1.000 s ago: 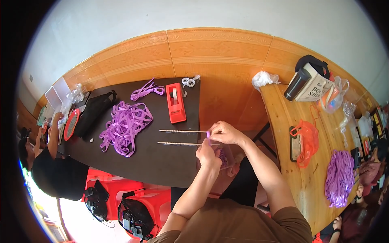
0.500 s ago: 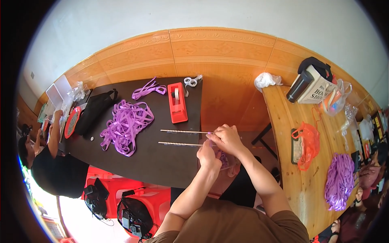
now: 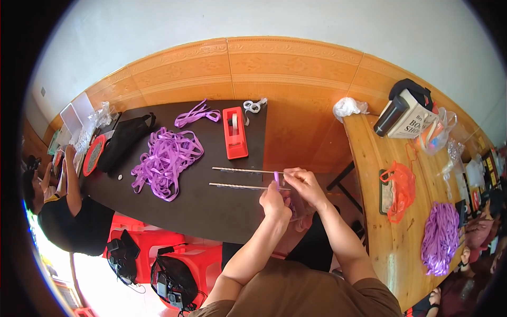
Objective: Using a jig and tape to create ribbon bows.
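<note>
Where the purple strip [image 3: 277, 178] bridges the two rods, the thumb and fingers of the left hand [image 3: 274, 202] are clamped on it beside the lower rod [image 3: 240, 186], presumably to prevent slipping. The fingertips of the right hand [image 3: 307, 186] are close together at the near end of the upper rod [image 3: 245, 170]; whether they pinch anything cannot be told. Both rods run roughly parallel, with twisted far portions over the dark table [image 3: 211, 219] and near ends beyond its edge; this overhang probably gives the fingers working room. How the rods are secured is not visible. Below the hands, a clear tub [image 3: 300, 210] contains purple pieces, likely positioned for short reach. On the dark table, a loose ribbon heap [image 3: 166, 158] lies left of the rods and a red tape dispenser [image 3: 235, 145] stands beyond them, both apparently sited to leave the rods unobstructed. Farther right, a purple bundle [image 3: 441, 240] rests on the wooden table [image 3: 396, 238]
</note>
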`<state>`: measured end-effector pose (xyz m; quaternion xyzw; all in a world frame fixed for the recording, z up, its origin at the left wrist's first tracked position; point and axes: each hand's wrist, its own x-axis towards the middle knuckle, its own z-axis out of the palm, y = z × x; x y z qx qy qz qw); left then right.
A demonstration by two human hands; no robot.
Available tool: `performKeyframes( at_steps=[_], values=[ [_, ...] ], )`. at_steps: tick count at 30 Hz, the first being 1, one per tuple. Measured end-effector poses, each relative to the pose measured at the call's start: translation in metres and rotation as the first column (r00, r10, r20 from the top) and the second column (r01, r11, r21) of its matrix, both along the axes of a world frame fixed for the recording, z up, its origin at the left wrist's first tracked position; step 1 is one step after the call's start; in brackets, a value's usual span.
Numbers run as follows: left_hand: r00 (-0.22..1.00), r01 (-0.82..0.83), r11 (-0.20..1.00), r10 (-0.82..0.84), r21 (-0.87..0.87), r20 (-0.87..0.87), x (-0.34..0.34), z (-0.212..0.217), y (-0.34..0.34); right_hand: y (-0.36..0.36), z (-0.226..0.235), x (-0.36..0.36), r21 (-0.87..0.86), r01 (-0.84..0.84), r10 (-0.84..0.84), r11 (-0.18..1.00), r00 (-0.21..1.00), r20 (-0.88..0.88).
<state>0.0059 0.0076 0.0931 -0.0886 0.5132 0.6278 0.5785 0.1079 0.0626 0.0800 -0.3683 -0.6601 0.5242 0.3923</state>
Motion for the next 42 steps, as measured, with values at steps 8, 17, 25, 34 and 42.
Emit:
performKeyframes(
  at_steps=[8,17,25,34,42],
  values=[
    [1.000,0.017,1.000,-0.017,-0.004,0.011,0.000,0.001,0.001,0.000,-0.020,0.002,-0.518,-0.056,-0.056,0.853,0.979,-0.198],
    [1.000,0.024,1.000,-0.024,0.000,0.012,0.001,0.002,0.000,0.019,-0.035,-0.005,-0.489,-0.362,0.155,0.794,0.897,-0.414],
    [0.995,-0.072,0.989,0.062,0.128,0.075,0.003,-0.002,-0.013,0.033,-0.040,-0.027,-0.405,-0.627,0.332,0.665,0.735,-0.591],
    [0.985,-0.138,0.949,0.101,0.283,0.142,0.004,-0.019,-0.012,0.037,-0.048,-0.033,-0.533,-0.572,0.236,0.623,0.788,-0.569],
    [0.985,-0.169,0.945,0.151,0.281,0.085,0.010,-0.019,-0.011,0.043,-0.022,-0.004,0.126,-0.046,0.036,0.991,0.996,0.080]
  ],
)
